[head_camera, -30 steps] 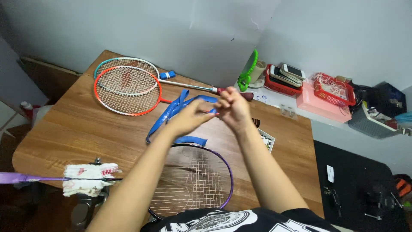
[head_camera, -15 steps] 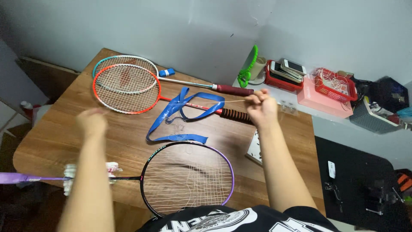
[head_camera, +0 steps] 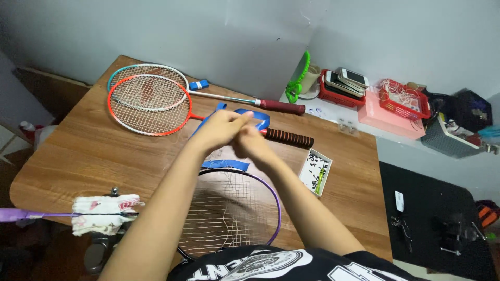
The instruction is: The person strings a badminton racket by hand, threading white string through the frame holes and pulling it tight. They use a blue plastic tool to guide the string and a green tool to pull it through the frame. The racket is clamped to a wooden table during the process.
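My left hand (head_camera: 221,127) has swung back to meet my right hand (head_camera: 250,143); both pinch thin string above the purple racket (head_camera: 234,208).

Two bare forearms, no sleeves or wristwear, black T-shirt (head_camera: 271,266) with white printed graphic

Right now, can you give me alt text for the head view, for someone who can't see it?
Both hands, left hand and right hand, meet above a wooden table, over a blue racket frame. A purple racket lies nearest the person; an orange racket and a teal racket lie beyond.
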